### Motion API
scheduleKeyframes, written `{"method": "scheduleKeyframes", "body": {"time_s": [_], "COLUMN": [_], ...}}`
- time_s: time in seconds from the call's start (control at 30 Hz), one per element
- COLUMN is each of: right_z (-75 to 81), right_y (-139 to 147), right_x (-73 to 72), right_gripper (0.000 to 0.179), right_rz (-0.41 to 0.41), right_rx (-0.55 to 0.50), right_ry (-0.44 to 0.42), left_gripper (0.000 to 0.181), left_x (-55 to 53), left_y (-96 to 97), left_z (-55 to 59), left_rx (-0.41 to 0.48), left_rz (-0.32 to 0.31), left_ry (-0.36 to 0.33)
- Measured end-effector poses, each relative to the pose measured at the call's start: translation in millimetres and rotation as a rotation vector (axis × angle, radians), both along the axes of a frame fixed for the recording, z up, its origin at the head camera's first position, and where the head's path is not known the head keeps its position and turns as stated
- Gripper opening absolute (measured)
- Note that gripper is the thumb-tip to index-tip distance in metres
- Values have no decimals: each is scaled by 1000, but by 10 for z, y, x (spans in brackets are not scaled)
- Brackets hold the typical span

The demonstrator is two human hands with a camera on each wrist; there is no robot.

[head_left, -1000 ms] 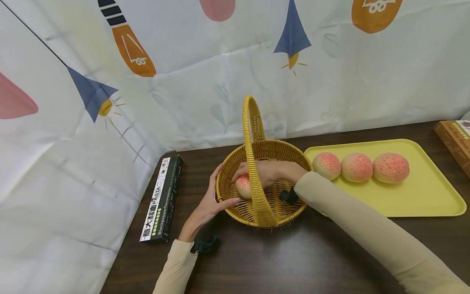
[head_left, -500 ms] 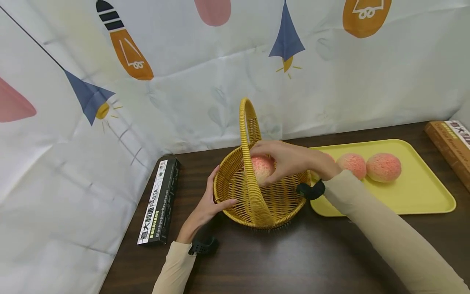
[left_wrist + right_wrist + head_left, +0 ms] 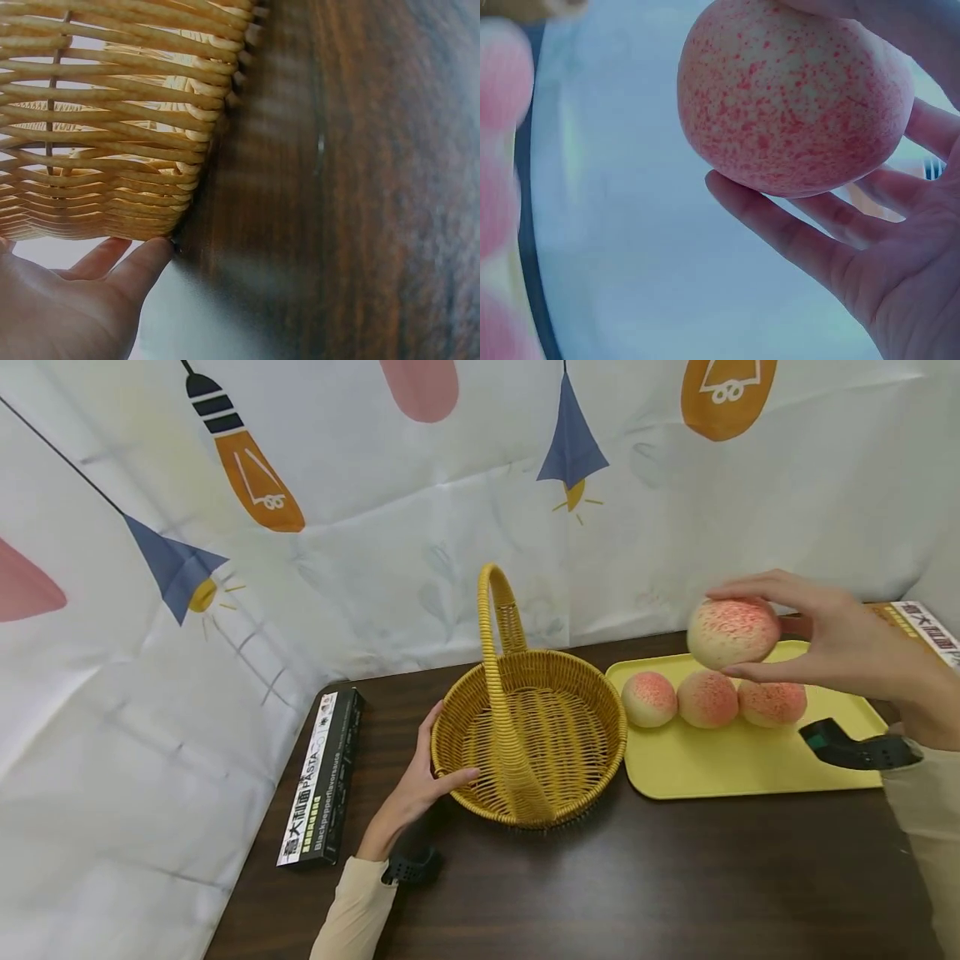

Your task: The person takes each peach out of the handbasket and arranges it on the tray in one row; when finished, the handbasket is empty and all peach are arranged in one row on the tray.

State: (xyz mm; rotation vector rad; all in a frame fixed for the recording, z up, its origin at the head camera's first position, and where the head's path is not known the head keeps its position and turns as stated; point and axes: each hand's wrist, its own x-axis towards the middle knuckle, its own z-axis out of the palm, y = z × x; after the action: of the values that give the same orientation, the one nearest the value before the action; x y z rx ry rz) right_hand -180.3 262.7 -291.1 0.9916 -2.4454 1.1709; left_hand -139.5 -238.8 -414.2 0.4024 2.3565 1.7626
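A yellow wicker basket (image 3: 525, 727) with a tall arched handle stands on the dark table, with no fruit visible inside. My left hand (image 3: 420, 772) holds its left side, the thumb lying over the rim and the fingers along the outer wall. In the left wrist view the fingers (image 3: 146, 266) touch the woven side low down. My right hand (image 3: 847, 635) holds a pink-speckled peach (image 3: 733, 633) between thumb and fingers, raised above a yellow tray (image 3: 738, 772). On that tray three similar peaches (image 3: 707, 699) sit in a row along its back half.
A black and white pasta box (image 3: 321, 777) lies left of the basket. Behind my right hand, a brown box (image 3: 930, 631) is partly hidden at the far right. A patterned white cloth (image 3: 420, 568) hangs behind the table (image 3: 592, 885).
My right hand has lifted the peach out of the basket and carried it right, over the tray. My left hand stays on the basket. The head view has shifted slightly.
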Motion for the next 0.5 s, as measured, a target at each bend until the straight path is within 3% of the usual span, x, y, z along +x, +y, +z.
{"method": "scheduleKeyframes", "body": {"time_s": [0.07, 0.3, 0.5], "right_z": [-72, -359, -630], "right_y": [211, 767, 1050], "right_x": [26, 86, 45], "right_gripper": [97, 92, 79], "right_rz": [-87, -339, -462], "right_rx": [15, 27, 299], "right_ry": [20, -36, 9], "left_gripper": [116, 114, 114], "left_x": [6, 9, 0], "left_y": [-4, -12, -4], "left_z": [1, -16, -11], "left_rx": [-1, 3, 12], "left_rz": [4, 2, -2], "left_ry": [-2, 4, 1]}}
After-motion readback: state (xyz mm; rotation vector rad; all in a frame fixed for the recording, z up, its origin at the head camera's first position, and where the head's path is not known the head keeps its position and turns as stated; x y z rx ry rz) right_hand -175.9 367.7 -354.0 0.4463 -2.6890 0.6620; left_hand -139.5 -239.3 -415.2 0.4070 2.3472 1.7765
